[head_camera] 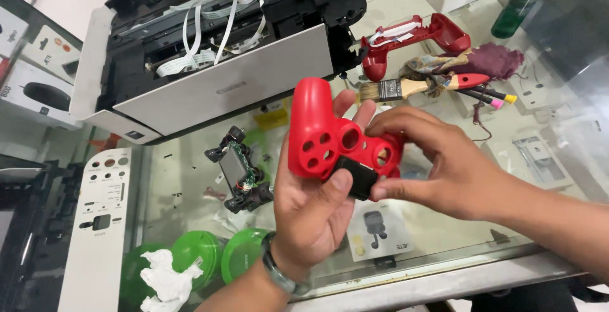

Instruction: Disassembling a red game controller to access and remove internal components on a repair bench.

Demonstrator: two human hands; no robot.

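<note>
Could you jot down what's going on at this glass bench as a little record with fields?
left hand: holds the red controller shell from below, thumb on the black panel
right hand: fingertips pinch the black panel against the shell
surface: glass table
behind: opened printer, second red shell half, paintbrush
left of hands: bare controller circuit board

Scene evenly, brightly lit by soft daylight-like light; no hard shadows cast. Pale glare spread over glass counter [190,185] right of and beyond red controller shell [317,134], washing out detail there. Red shell sharply rendered, colour strongly saturated. Slight softness noted on right hand [444,160]. Wide-angle bending seen at frame edges, most on open printer [216,90] left of and beyond shell. Far corners dimmer, less focused.
</note>
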